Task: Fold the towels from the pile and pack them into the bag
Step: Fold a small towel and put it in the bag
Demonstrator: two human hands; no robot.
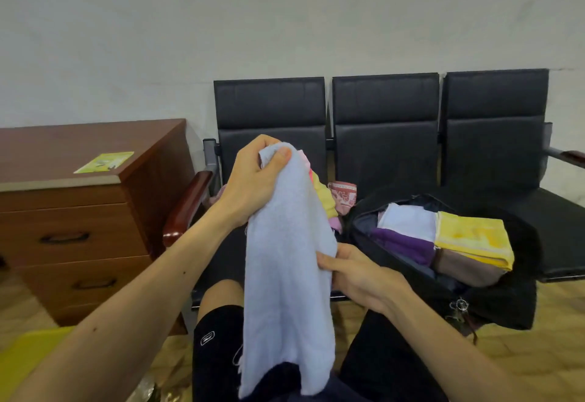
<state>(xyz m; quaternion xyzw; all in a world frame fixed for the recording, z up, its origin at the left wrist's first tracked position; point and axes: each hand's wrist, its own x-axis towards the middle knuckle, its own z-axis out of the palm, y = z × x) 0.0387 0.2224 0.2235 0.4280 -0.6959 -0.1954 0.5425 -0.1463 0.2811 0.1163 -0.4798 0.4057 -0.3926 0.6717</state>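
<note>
A pale blue towel [285, 275] hangs lengthwise in front of me, down over my lap. My left hand [253, 177] grips its bunched top end. My right hand [357, 275] pinches its right edge about halfway down. Behind the towel, a pile of pink, yellow and patterned towels [335, 199] lies on the left seat, mostly hidden. An open black bag [506, 300] sits on the middle seat to the right, holding folded white, purple, brown and yellow towels [468, 237].
A row of three black chairs [493, 110] stands against the wall. A brown wooden drawer cabinet [79, 227] with a yellow-green leaflet [104, 162] on top stands at the left. Keys [460, 306] hang from the bag's front. My knees in black shorts are below.
</note>
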